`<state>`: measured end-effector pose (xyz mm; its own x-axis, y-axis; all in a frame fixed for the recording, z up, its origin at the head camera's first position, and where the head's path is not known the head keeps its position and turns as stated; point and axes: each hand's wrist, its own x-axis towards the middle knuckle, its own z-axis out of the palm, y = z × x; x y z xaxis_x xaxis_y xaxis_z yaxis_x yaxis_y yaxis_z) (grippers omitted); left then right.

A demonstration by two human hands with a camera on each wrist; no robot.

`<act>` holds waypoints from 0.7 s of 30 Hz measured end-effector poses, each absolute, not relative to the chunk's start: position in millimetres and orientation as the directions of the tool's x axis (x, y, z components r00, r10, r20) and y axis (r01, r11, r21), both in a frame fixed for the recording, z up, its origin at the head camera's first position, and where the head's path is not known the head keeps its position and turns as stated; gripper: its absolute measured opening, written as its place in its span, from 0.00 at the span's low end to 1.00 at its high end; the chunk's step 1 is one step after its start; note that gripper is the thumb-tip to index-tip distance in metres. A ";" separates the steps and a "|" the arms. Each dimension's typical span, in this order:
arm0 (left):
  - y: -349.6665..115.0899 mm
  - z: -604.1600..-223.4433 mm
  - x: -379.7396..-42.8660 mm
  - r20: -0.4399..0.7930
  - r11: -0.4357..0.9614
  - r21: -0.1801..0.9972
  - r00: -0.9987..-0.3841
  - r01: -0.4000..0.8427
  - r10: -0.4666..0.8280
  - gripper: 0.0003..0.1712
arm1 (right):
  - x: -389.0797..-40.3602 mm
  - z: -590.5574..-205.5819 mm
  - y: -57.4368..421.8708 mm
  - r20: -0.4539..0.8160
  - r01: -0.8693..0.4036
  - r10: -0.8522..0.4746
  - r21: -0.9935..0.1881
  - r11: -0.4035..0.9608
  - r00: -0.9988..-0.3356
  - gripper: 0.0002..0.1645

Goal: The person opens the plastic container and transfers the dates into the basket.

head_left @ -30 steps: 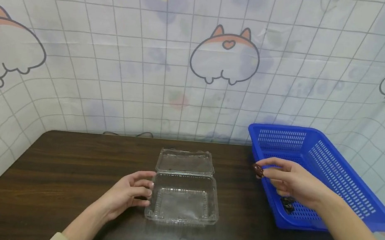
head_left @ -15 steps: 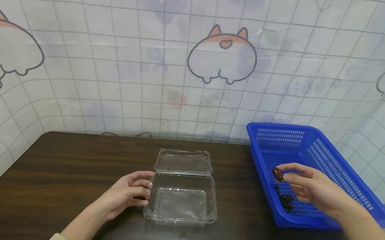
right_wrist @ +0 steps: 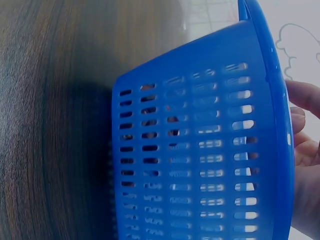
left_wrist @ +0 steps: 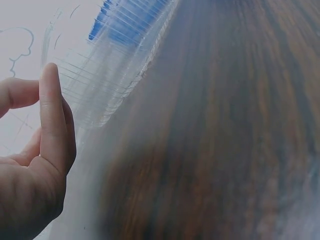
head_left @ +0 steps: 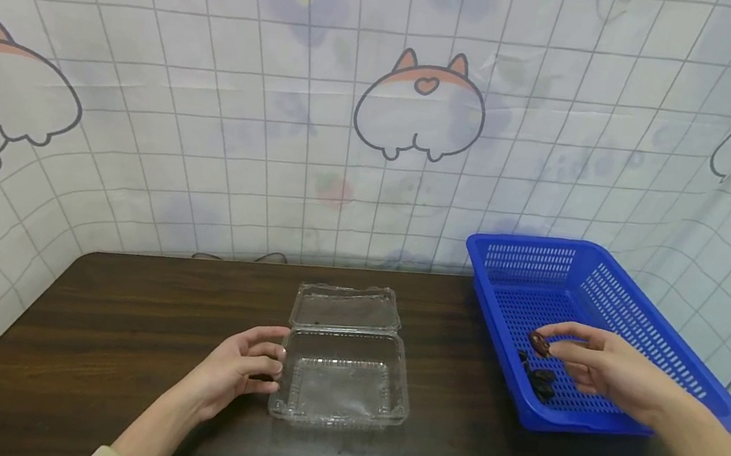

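A clear plastic clamshell box (head_left: 343, 392) lies with its lid (head_left: 347, 309) folded back on the table. My left hand (head_left: 243, 364) rests its loosely extended fingertips at the box's left wall; in the left wrist view its fingers (left_wrist: 50, 110) stand beside the clear side. My right hand (head_left: 608, 370) pinches a wrinkled, dark red-brown dried date (head_left: 539, 344) between thumb and fingers, over the blue basket (head_left: 694, 376). Several darker dried pieces (head_left: 542, 383) lie at the basket's near left corner, below this hand. In the right wrist view the basket wall (right_wrist: 200, 135) hides the date.
Dark wood-grain table (head_left: 126, 334) lies under everything. The basket stands at the right, its slotted walls higher than the low box. A curtain with a grid pattern (head_left: 211, 116) hangs right behind the table and along both sides.
My right hand has moved rightward with the date, from beyond the basket's left rim to over its inside. The left hand has stayed at the box.
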<state>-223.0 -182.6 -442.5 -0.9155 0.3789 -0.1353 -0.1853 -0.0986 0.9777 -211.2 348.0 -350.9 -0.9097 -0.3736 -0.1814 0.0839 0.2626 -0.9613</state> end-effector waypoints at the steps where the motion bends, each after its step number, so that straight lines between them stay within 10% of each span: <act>1: -182.9 -442.5 -222.5 -0.137 -0.099 0.977 -0.916 -0.186 0.377 0.37 | -211.2 -351.0 348.7 -0.182 0.080 -0.375 -0.959 0.272 -0.909 0.19; 21: -189.4 -439.4 -217.6 -0.151 -0.092 0.977 -0.925 -0.194 0.350 0.34 | -204.8 -344.0 352.4 -0.185 0.017 -0.358 -0.905 0.425 -0.915 0.19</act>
